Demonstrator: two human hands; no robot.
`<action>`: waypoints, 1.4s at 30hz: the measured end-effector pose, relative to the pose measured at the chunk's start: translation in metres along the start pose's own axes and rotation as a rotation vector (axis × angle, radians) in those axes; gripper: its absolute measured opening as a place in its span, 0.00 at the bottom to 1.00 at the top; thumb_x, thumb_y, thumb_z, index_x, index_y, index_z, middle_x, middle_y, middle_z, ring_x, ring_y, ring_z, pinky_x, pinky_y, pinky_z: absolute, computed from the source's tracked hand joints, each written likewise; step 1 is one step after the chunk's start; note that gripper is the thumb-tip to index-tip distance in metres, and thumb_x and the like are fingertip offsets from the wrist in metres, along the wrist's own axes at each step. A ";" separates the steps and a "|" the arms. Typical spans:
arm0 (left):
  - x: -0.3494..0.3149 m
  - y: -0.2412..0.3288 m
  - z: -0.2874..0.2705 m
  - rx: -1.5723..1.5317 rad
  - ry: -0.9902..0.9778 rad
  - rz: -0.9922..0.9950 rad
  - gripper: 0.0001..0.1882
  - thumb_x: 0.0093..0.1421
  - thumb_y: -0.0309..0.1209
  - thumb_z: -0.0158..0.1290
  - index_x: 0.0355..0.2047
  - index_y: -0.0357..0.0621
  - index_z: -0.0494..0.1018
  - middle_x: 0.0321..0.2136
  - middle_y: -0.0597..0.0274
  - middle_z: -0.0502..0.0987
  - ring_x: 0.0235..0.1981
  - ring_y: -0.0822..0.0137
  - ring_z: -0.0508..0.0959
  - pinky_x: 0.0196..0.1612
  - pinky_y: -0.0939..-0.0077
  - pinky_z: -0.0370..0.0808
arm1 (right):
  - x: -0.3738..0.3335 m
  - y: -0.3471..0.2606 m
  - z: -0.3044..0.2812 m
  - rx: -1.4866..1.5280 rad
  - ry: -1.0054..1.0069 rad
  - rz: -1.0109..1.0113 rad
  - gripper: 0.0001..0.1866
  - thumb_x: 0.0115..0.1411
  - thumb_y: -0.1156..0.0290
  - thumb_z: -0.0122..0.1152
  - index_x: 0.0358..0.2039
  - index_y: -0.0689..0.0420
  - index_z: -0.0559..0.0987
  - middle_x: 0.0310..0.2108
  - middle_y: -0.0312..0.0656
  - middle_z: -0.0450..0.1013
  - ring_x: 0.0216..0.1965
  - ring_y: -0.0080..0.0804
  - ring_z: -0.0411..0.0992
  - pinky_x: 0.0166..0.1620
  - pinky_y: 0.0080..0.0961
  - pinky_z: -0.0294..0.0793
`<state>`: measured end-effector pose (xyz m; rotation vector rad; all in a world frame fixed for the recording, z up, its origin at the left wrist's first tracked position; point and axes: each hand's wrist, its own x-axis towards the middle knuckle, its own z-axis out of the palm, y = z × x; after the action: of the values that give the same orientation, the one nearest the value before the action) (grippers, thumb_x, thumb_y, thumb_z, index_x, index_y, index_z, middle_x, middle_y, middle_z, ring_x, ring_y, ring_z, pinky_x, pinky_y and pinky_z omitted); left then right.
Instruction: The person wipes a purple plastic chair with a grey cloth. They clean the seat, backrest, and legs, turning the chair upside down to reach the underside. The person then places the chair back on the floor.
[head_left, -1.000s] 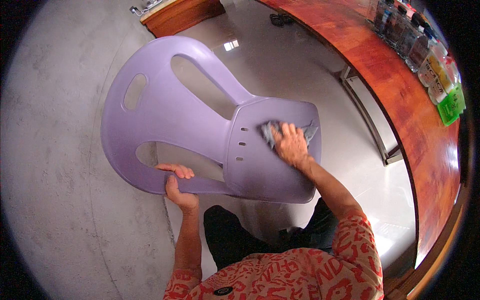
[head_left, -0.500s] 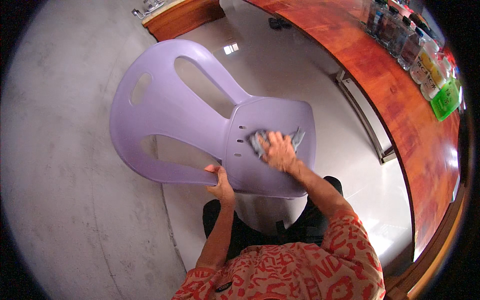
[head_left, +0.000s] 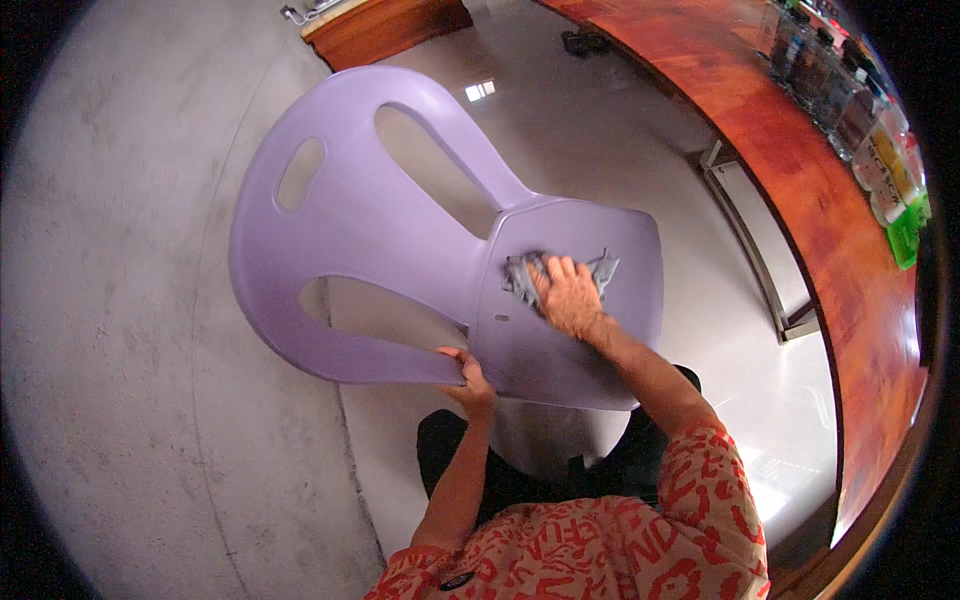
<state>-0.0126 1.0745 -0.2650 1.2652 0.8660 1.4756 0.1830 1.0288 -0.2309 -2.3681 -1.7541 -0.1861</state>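
Observation:
A light purple plastic chair (head_left: 370,210) stands in front of me, its curved backrest to the left and its seat to the right. My left hand (head_left: 472,387) is closed around the near armrest, close to where it meets the seat. On the seat, my right hand (head_left: 572,298) presses a crumpled grey cloth (head_left: 520,282) against the surface near the backrest side. Cloth sticks out on both sides of the fingers. One small slot in the seat shows below the cloth; the other slots are hidden under it.
A long reddish-brown wooden table (head_left: 740,150) curves along the right, on a metal leg frame (head_left: 755,245). Several clear bottles (head_left: 825,85) and a green package (head_left: 905,235) stand on it. A wall (head_left: 130,300) runs along the left. A wooden cabinet (head_left: 390,35) sits at the back.
My right hand has slid the cloth across the seat toward the backrest, covering slots that showed before. My left hand keeps its hold on the armrest. The whole view has shifted slightly.

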 end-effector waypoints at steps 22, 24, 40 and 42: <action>-0.004 0.001 -0.002 0.181 -0.007 -0.300 0.26 0.56 0.25 0.42 0.55 0.26 0.56 0.51 0.50 0.64 0.55 0.61 0.63 0.59 0.69 0.55 | -0.009 -0.067 0.003 0.206 -0.036 -0.035 0.30 0.52 0.62 0.56 0.57 0.52 0.65 0.52 0.46 0.60 0.47 0.42 0.61 0.46 0.42 0.64; -0.003 0.018 0.003 0.071 -0.035 -0.263 0.26 0.55 0.25 0.42 0.54 0.27 0.57 0.50 0.50 0.65 0.54 0.60 0.64 0.59 0.69 0.56 | -0.044 -0.067 -0.014 0.285 -0.075 -0.081 0.28 0.54 0.62 0.52 0.57 0.51 0.66 0.50 0.46 0.61 0.47 0.40 0.61 0.45 0.43 0.64; 0.004 -0.055 -0.033 0.067 0.061 -0.205 0.16 0.58 0.23 0.44 0.47 0.38 0.59 0.38 0.64 0.64 0.34 0.70 0.63 0.45 0.76 0.63 | -0.049 0.078 -0.032 -0.057 0.159 0.139 0.25 0.50 0.65 0.56 0.51 0.46 0.73 0.48 0.44 0.63 0.47 0.38 0.61 0.45 0.41 0.61; 0.001 -0.009 -0.014 0.008 -0.093 -0.157 0.15 0.59 0.22 0.43 0.47 0.40 0.60 0.38 0.65 0.65 0.33 0.71 0.63 0.42 0.77 0.63 | -0.034 0.095 -0.025 -0.056 0.233 0.226 0.23 0.51 0.66 0.55 0.50 0.43 0.74 0.48 0.44 0.63 0.49 0.39 0.60 0.47 0.47 0.60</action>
<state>-0.0246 1.0794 -0.2759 1.2332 0.8889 1.2809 0.2640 0.9643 -0.2207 -2.4454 -1.3839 -0.4619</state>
